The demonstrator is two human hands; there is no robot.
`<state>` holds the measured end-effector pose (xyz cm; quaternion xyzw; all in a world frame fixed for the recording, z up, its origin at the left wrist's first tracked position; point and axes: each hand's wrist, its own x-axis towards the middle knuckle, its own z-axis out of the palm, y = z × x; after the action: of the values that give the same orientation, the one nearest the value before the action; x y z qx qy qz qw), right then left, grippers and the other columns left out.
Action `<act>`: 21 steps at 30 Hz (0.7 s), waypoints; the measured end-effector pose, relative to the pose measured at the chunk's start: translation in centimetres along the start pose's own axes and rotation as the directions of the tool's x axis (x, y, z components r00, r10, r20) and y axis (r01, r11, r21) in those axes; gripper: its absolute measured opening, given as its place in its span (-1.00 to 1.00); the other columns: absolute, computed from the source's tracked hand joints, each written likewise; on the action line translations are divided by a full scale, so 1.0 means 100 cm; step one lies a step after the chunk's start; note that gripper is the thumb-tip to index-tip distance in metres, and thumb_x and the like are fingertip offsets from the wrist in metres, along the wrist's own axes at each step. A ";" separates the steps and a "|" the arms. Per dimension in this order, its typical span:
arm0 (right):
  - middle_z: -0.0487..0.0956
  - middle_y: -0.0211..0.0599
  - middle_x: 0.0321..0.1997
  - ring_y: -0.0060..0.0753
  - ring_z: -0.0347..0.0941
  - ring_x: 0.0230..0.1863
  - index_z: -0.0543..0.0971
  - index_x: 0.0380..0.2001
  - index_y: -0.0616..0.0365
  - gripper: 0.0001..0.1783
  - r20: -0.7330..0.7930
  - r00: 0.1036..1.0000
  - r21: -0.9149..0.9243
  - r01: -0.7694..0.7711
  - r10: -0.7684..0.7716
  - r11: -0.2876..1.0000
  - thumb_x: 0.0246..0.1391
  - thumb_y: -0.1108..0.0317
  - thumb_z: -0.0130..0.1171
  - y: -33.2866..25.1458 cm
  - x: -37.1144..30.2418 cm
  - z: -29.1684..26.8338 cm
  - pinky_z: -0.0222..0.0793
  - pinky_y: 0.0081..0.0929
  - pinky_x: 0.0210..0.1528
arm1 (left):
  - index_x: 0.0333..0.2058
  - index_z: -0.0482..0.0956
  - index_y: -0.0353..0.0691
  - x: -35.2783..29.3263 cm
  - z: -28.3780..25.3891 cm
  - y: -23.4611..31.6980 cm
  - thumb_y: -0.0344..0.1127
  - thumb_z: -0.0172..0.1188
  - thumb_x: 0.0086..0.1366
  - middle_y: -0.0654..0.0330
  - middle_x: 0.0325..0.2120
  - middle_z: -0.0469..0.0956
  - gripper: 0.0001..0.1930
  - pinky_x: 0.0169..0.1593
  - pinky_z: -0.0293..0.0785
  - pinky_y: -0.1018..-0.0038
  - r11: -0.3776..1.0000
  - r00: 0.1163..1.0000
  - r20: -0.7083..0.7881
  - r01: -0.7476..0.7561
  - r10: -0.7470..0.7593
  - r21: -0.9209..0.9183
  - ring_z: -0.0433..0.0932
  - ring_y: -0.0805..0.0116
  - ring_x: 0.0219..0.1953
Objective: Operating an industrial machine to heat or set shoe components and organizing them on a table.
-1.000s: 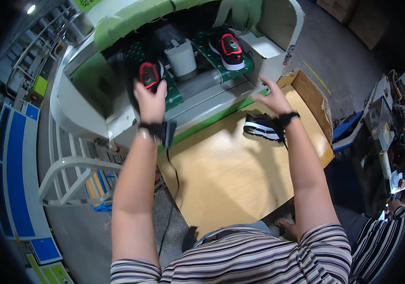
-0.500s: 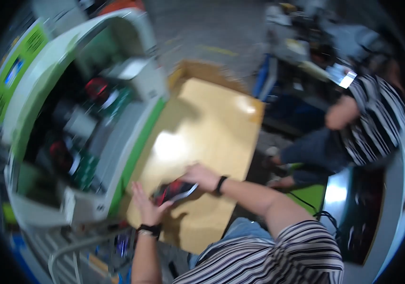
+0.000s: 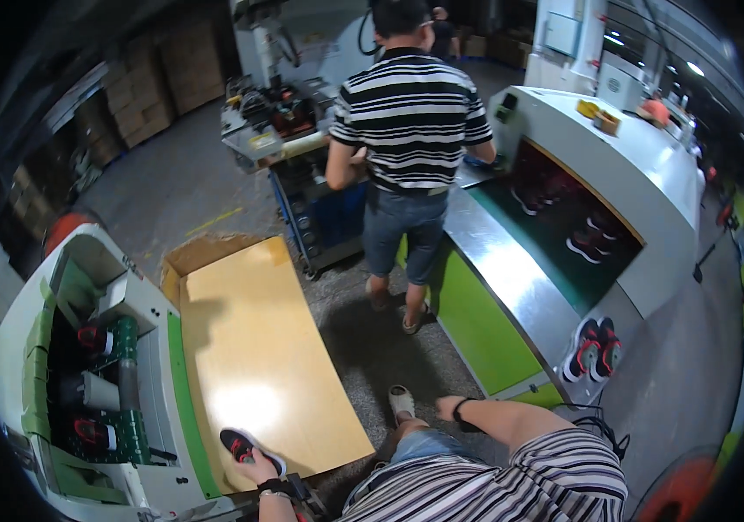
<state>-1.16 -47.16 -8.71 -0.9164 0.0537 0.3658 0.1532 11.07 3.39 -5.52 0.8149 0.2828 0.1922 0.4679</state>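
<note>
One black-and-red shoe (image 3: 240,445) with a white sole is in the person's left hand (image 3: 254,470), which grips it at the end nearer the wrist, fingers wrapped narrow around the upper. The shoe is over the near left corner of a pale wooden board (image 3: 268,339), beside the green edge strip (image 3: 187,409) of a white machine (image 3: 159,365); whether its sole touches the board cannot be told. The right hand (image 3: 450,407) hangs over the grey floor (image 3: 350,335), just beyond the person's sandalled foot (image 3: 402,402); its fingers are too small and blurred to tell how far they are spread. Inside the white machine, two similar shoes stand on green belts, one farther off (image 3: 95,339) and one nearer (image 3: 93,432), with a pale block (image 3: 100,393) between them. A piece of cardboard (image 3: 202,252) borders the far end of the board. To the right, a pair of black-and-red shoes (image 3: 593,350) stands side by side on the near corner of a metal table (image 3: 511,261), and more shoes (image 3: 594,237) sit on the dark green belt (image 3: 568,274) of a second machine (image 3: 616,165). A co-worker (image 3: 415,122) in a striped shirt stands ahead, back turned.
</note>
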 end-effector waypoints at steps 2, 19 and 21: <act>0.65 0.04 -0.10 0.00 0.59 -0.03 0.70 -0.26 0.19 -0.62 0.182 0.982 -0.106 -0.022 0.041 0.994 0.01 0.15 0.09 0.122 -0.012 0.120 0.47 -0.13 0.03 | 0.16 0.23 -0.49 -0.031 -0.004 0.064 -0.46 0.29 0.11 -0.26 0.03 0.36 -0.34 0.14 0.39 0.16 0.999 0.996 -0.085 0.024 -0.022 0.025 0.45 -0.13 0.02; 0.64 -0.01 -0.13 0.05 0.54 -0.02 0.63 -0.16 0.12 -0.62 -0.231 0.895 0.586 -0.185 0.382 0.789 0.06 0.12 0.13 0.057 -0.115 0.118 0.44 -0.12 0.02 | 0.33 0.08 -0.22 0.031 0.004 -0.014 -0.09 0.36 0.14 -0.22 0.18 0.23 -0.12 0.24 0.32 0.13 0.996 0.985 -0.162 -0.048 0.059 0.071 0.27 -0.03 0.21; 0.63 -0.04 -0.08 0.03 0.53 0.02 0.61 -0.09 0.08 -0.60 -0.258 0.884 0.622 -0.156 0.389 0.767 0.08 0.10 0.13 0.047 -0.107 0.104 0.43 -0.13 0.05 | 0.32 0.10 -0.20 0.032 -0.006 -0.026 -0.07 0.34 0.16 -0.18 0.17 0.26 -0.14 0.23 0.33 0.14 0.986 0.983 -0.127 -0.114 0.130 0.124 0.28 0.02 0.20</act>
<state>-16.72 -48.41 -9.58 -0.8580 0.3266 0.1692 0.3586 12.43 6.93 -7.33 0.8417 0.2740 0.2585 0.3869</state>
